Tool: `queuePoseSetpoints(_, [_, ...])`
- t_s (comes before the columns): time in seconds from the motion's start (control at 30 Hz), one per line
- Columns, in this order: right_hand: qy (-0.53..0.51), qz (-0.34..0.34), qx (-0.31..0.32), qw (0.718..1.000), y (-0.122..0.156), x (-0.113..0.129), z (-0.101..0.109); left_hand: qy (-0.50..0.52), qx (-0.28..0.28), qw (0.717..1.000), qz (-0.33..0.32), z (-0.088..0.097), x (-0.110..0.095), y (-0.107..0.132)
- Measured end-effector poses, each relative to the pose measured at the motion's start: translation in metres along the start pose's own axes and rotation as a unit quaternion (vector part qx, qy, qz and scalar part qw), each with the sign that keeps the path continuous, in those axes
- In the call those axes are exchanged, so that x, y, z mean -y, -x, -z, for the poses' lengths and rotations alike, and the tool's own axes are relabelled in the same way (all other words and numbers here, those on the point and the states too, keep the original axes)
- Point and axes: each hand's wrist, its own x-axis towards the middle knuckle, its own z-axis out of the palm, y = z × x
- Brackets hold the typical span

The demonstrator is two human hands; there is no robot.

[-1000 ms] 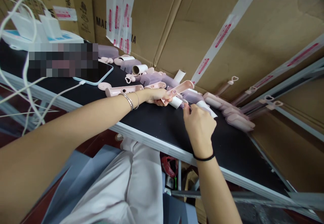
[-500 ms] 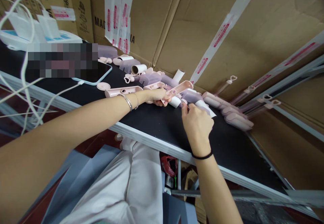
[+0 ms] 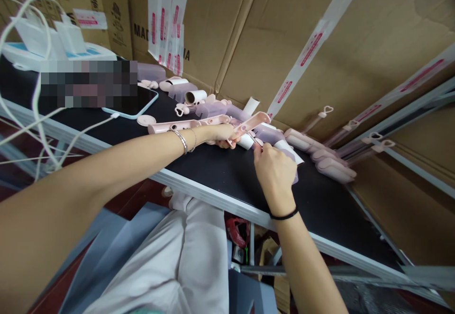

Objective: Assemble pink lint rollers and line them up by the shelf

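My left hand (image 3: 224, 135) is closed on a pink plastic shell (image 3: 253, 122), a long trough-shaped piece tilted up to the right. To the right, my right hand (image 3: 275, 169) is closed round a thin metal tool (image 3: 252, 137). Its narrow shaft points toward the shell's underside; the grip is hidden in my fist, and I cannot tell whether the tip touches. A white roll (image 3: 246, 142) lies behind the shaft. Beside my left wrist rests another pink shell (image 3: 167, 127), with a round pink cap (image 3: 146, 121) farther left.
Lint-roller-like pink pieces with heart-ended handles (image 3: 330, 165) lie at the right of the black tabletop (image 3: 227, 176). Purple translucent covers (image 3: 213, 110) and white rolls lie along the back. A phone (image 3: 140, 101), cables and a power strip (image 3: 92, 51) occupy the left; cardboard (image 3: 284, 44) stands behind.
My right hand has shifted slightly left with the tool. My left hand and the pink shell are nearly where they were.
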Motion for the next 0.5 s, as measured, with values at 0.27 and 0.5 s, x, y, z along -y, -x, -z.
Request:
queuePoseSetpoints(0.27, [0.003, 0.017, 0.017, 1.0, -0.005, -0.01, -0.02, 0.004, 0.022, 0.999, 0.042, 0.004, -0.001, -0.001])
queuePoseSetpoints(0.5, [-0.014, 0.006, 0.012, 1.0, -0.003, 0.005, -0.026, 0.019, 0.024, 0.999, 0.021, 0.002, -0.004, 0.002])
